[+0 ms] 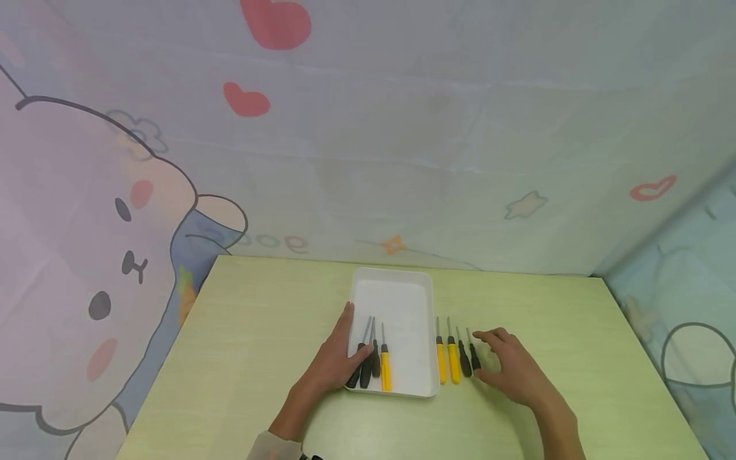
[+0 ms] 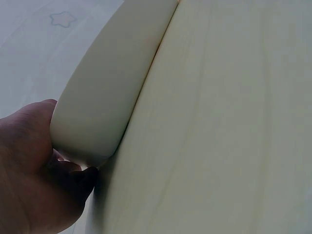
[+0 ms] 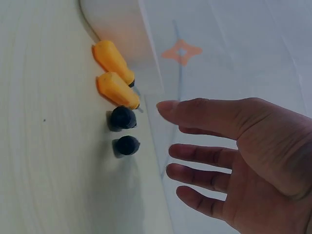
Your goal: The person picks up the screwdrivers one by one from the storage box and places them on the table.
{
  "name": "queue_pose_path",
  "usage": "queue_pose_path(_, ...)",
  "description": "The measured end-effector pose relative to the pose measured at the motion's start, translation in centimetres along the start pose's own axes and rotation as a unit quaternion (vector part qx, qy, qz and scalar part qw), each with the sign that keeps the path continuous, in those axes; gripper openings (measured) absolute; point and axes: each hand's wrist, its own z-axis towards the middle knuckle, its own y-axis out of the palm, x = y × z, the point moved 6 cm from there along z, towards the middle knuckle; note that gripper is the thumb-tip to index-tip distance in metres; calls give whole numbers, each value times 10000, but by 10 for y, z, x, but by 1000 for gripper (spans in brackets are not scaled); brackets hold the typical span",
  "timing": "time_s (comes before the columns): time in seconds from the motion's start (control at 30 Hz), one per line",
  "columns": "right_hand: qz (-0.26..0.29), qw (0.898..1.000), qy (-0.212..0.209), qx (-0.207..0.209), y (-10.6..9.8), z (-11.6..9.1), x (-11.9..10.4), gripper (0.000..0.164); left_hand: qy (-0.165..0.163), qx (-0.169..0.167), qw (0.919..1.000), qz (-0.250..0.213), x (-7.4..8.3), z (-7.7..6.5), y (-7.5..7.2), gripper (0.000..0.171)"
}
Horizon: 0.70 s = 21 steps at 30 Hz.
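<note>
Four screwdrivers (image 1: 453, 361) are lying beside the tray (image 1: 409, 306), the unclosed right grip (image 1: 507, 366) hovering near. The left grip (image 1: 335, 359) is holding the tray, partly covering handles (image 1: 365, 378) inside; faint letters (image 1: 296, 243) are marking the cloth (image 1: 402, 191).

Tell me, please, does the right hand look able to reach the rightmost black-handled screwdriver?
Probably yes: the right hand, holding nothing, is beside the rightmost black-handled screwdriver, and no object seems to block the way.

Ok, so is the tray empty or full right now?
Neither, it's partly filled: the head view shows three black screwdrivers and a yellow one in the tray, with bare space beside them.
</note>
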Motion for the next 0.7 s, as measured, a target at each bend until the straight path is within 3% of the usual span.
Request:
queue_pose_path(0.43,270,9984,-36,492,-11,-2,-14,68,91,-25,9998,160,3,1,0,93)
queue_pose_path(0.7,919,9928,-83,762,-6,0,-25,75,60,-92,9997,226,4,1,-1,94)
